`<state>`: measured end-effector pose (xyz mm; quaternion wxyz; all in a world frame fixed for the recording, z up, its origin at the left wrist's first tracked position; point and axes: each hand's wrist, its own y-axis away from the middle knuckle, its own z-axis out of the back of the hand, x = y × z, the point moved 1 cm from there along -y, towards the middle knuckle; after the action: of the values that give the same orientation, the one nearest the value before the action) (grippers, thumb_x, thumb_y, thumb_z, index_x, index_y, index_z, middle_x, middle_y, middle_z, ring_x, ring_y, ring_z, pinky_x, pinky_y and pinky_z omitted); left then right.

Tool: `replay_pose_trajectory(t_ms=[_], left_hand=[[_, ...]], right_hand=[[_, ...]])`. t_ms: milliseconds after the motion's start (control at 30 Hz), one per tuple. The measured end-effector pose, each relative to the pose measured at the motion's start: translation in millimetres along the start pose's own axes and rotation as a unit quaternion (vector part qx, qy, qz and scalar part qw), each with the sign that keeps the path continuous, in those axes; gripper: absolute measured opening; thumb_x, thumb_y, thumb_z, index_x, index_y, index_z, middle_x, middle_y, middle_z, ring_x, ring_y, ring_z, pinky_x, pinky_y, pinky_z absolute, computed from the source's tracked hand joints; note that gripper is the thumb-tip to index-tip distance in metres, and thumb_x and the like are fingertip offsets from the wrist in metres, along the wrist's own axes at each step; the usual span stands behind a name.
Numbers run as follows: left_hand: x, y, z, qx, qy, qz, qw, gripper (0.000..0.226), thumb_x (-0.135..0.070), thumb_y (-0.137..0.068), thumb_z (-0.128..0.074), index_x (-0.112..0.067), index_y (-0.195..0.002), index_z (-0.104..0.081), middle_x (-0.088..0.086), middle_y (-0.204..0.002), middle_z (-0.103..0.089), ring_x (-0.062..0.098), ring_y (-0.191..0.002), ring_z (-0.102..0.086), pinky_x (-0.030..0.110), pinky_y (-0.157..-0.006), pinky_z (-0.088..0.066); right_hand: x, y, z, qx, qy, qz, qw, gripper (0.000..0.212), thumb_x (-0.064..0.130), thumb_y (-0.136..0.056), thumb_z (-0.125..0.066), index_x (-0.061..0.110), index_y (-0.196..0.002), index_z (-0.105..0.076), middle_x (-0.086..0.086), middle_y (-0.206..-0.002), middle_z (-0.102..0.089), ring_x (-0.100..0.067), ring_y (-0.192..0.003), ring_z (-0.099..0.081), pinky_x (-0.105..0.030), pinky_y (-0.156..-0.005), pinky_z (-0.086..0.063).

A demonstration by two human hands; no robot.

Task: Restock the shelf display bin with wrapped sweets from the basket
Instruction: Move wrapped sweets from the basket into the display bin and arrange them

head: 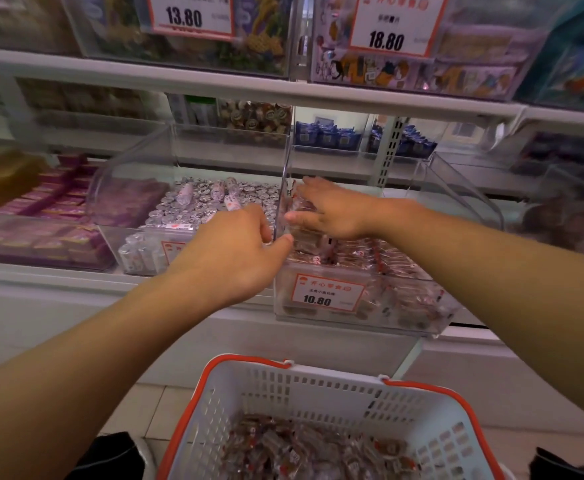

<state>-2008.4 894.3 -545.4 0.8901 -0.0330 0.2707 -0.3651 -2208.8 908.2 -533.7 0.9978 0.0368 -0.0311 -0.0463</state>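
While both bare forearms reach forward over the white plastic basket with an orange rim, which sits low in front of the shelf with a layer of clear-wrapped brownish sweets in its bottom, the hands meet at the clear acrylic display bin carrying a 10.80 price tag. Inside that bin, the right hand lies palm down with fingers spread and nearly straight on a heap of the same sweets. Just beside it, the left hand is loosely curled at the bin's left wall, thumb touching the edge, though whether it holds anything cannot be told; a neighbouring clear bin of silver-wrapped sweets stands to the left.
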Motion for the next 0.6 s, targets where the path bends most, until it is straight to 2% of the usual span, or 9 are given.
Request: replay_pose_trajectory(t_ms=[100,167,233,300,367,433,500,533,600], left_hand=[[-2,6,15,0.000,0.016,-0.020,1.000,0.022,-0.034,-0.082,-0.059,-0.018,-0.067,-0.059,-0.002,-0.059,-0.061,0.015,-0.061,-0.056,0.029,-0.053,-0.038],[0,11,21,0.070,0.031,-0.026,0.997,0.027,-0.029,-0.081,-0.060,-0.013,-0.060,-0.061,-0.003,-0.052,-0.059,0.011,-0.052,-0.054,0.026,-0.050,-0.038],[3,20,13,0.199,0.032,-0.004,0.979,0.027,-0.027,-0.083,-0.060,-0.013,-0.059,-0.064,-0.004,-0.049,-0.059,0.005,-0.043,-0.052,0.020,-0.045,-0.039],[8,30,-15,0.332,-0.024,0.027,0.943,0.025,-0.028,-0.088,-0.058,-0.014,-0.068,-0.066,-0.001,-0.055,-0.063,0.008,-0.042,-0.055,0.020,-0.042,-0.042],[16,44,-57,0.418,-0.120,0.036,0.900,0.022,-0.031,-0.090,-0.057,-0.013,-0.082,-0.066,0.001,-0.061,-0.063,0.012,-0.045,-0.058,0.023,-0.047,-0.048],[28,67,-103,0.465,-0.203,0.037,0.861,0.022,-0.034,-0.091,-0.060,-0.013,-0.095,-0.066,0.001,-0.074,-0.064,0.017,-0.067,-0.067,0.027,-0.062,-0.052],[48,96,-162,0.492,-0.230,0.049,0.838,0.030,-0.034,-0.092,-0.058,-0.013,-0.112,-0.066,0.006,-0.104,-0.068,0.024,-0.102,-0.066,0.029,-0.080,-0.050],[60,112,-191,0.501,-0.210,0.058,0.837,0.036,-0.033,-0.092,-0.057,-0.012,-0.121,-0.063,0.010,-0.121,-0.064,0.027,-0.112,-0.061,0.031,-0.091,-0.049],[75,145,-240,0.491,-0.114,0.110,0.857,0.053,-0.036,-0.091,-0.059,-0.013,-0.138,-0.049,0.013,-0.142,-0.051,0.030,-0.126,-0.051,0.039,-0.105,-0.043]], right_hand=[[13,36,14,-0.185,-0.057,0.031,0.981,0.048,0.053,-0.098,-0.045,0.016,-0.123,-0.062,-0.006,-0.122,-0.063,-0.021,-0.112,-0.058,-0.041,-0.099,-0.047],[25,73,4,-0.373,-0.116,0.070,0.918,0.033,0.044,-0.100,-0.047,0.020,-0.096,-0.068,0.007,-0.087,-0.066,-0.008,-0.079,-0.059,-0.030,-0.073,-0.051],[39,114,-30,-0.513,-0.151,0.109,0.838,0.035,0.032,-0.102,-0.047,0.017,-0.076,-0.064,0.006,-0.068,-0.059,-0.007,-0.062,-0.051,-0.022,-0.059,-0.041],[50,140,-89,-0.527,-0.181,0.071,0.827,0.039,0.027,-0.101,-0.048,0.015,-0.064,-0.055,0.001,-0.059,-0.050,-0.013,-0.056,-0.045,-0.027,-0.055,-0.035],[57,149,-157,-0.412,-0.205,0.005,0.888,0.035,0.027,-0.097,-0.053,0.015,-0.064,-0.057,-0.002,-0.060,-0.054,-0.019,-0.057,-0.052,-0.034,-0.054,-0.041],[57,156,-228,-0.154,-0.226,-0.074,0.959,0.017,0.033,-0.092,-0.059,0.018,-0.090,-0.067,-0.003,-0.086,-0.068,-0.024,-0.081,-0.065,-0.037,-0.070,-0.051],[46,179,-298,0.059,-0.216,-0.121,0.967,0.055,0.043,-0.087,-0.065,0.025,-0.137,-0.051,-0.006,-0.136,-0.056,-0.025,-0.118,-0.058,-0.035,-0.093,-0.048],[40,194,-327,0.114,-0.219,-0.142,0.959,0.077,0.045,-0.083,-0.067,0.030,-0.150,-0.033,-0.006,-0.153,-0.037,-0.027,-0.131,-0.047,-0.036,-0.101,-0.044],[30,221,-371,0.172,-0.218,-0.211,0.937,0.102,0.038,-0.077,-0.072,0.037,-0.156,-0.008,-0.003,-0.164,-0.007,-0.031,-0.144,-0.029,-0.041,-0.110,-0.035]])
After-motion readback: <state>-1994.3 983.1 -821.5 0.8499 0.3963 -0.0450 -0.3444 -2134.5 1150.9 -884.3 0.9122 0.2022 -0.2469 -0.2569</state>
